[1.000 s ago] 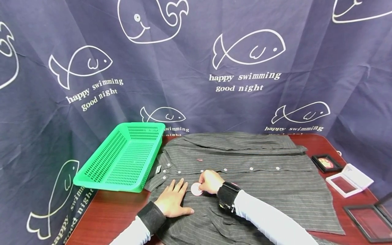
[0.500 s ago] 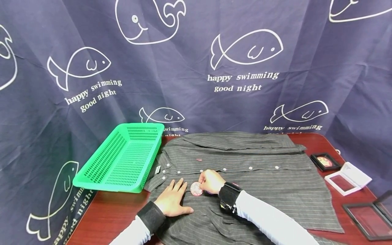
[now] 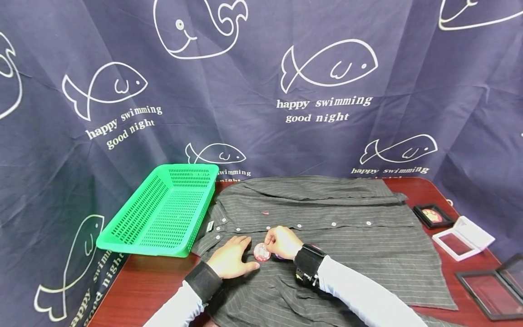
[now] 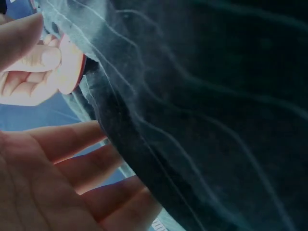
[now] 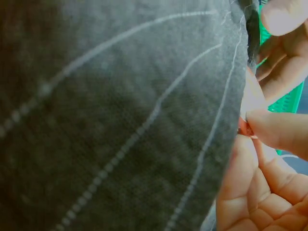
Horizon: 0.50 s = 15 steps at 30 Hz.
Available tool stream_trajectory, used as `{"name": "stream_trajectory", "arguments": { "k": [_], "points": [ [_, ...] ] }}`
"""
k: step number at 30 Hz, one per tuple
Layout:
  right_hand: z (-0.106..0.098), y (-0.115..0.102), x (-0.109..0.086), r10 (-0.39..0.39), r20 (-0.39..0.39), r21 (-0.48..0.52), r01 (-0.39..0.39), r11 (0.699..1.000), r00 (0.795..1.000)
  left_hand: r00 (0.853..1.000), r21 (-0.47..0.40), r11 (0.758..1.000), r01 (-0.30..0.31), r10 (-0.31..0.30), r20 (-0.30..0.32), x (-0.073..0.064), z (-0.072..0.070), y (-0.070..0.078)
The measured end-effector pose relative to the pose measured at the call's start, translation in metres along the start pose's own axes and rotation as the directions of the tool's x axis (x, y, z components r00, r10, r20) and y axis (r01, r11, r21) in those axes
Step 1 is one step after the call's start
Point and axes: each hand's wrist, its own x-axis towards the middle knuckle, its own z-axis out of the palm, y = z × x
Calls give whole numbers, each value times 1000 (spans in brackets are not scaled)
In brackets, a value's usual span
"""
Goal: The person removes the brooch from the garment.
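Note:
A round pink-and-white badge (image 3: 262,252) lies against the dark striped shirt (image 3: 380,263) in the head view. My right hand (image 3: 283,243) pinches its right edge between thumb and bent fingers; the right wrist view has the thumb (image 5: 276,132) on the badge's rim. Beside it my left hand (image 3: 230,259) rests on the cloth, fingers slightly bent and thumb tip close to the badge's lower left edge. In the left wrist view the badge (image 4: 71,67) stands edge-on near the fabric. A bit of purple shows below the right hand. The badge's back is hidden.
A green mesh basket (image 3: 175,213) stands at the left, by the shirt's collar. On the right of the red-brown table (image 3: 416,190) are a black box with a paw-print badge (image 3: 432,215), an open white case (image 3: 463,238) and an open black frame (image 3: 490,295).
The badge face tilted and its pink print came into view. My left hand's spread fingers have bent a little, and its thumb now lies closer to the badge. The right hand keeps its pinch.

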Motion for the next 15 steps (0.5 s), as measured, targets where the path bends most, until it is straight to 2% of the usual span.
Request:
{"name": "stream_trajectory", "arguments": {
  "k": [7, 10, 15],
  "points": [
    [-1, 0, -2, -4, 1, 1, 4, 1000, 1000, 995, -14, 998, -56, 55, -80, 7, 0, 3],
    [-2, 0, -3, -9, 1, 9, 9, 1000, 1000, 988, -34, 995, -94, 90, -123, 11, -2, 5],
    [-2, 2, -3, -26, -8, 13, 26, 1000, 1000, 978, -69, 990, -124, 110, -179, 17, 1, 6]
  ]
}}
